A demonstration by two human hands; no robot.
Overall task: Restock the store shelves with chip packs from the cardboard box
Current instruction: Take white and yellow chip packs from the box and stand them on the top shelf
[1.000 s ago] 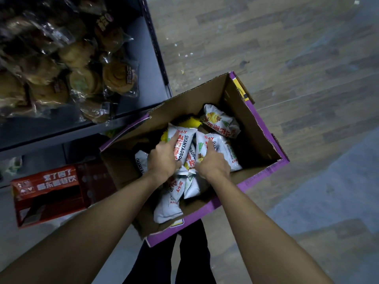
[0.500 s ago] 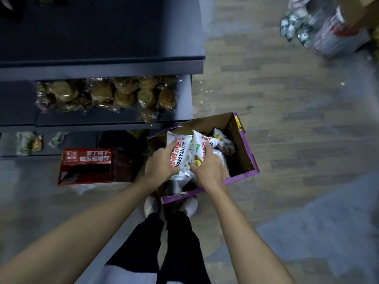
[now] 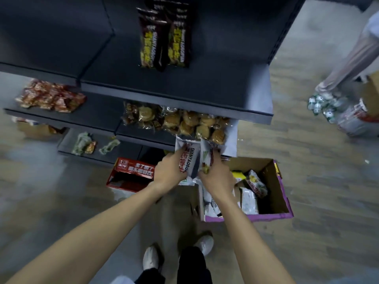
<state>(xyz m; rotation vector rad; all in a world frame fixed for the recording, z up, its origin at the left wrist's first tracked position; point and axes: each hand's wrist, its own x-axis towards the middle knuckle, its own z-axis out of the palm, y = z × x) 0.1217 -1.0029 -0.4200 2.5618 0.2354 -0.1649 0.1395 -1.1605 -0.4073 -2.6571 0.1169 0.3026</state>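
Observation:
A bunch of white chip packs (image 3: 192, 155) is held up between both hands, above the floor and left of the cardboard box (image 3: 281, 193). My left hand (image 3: 170, 171) grips the packs from the left, my right hand (image 3: 217, 177) grips them from the right. The purple-edged box stands on the floor and holds more white packs (image 3: 249, 199). Dark shelves (image 3: 184, 93) rise in front; two dark chip packs (image 3: 164, 42) lie on the upper shelf.
Bagged buns (image 3: 178, 121) fill the shelf below. Red snack packs (image 3: 51, 97) lie on a left shelf. A red carton (image 3: 131, 173) stands on the floor left of the box. Another person's leg (image 3: 352, 56) and wrapped bottles (image 3: 326, 105) are at right. My feet (image 3: 176, 255) are below.
Both hands lifted the chip packs out of the box and up toward the shelves. The view rose and pulled back, revealing the upper shelves and my feet.

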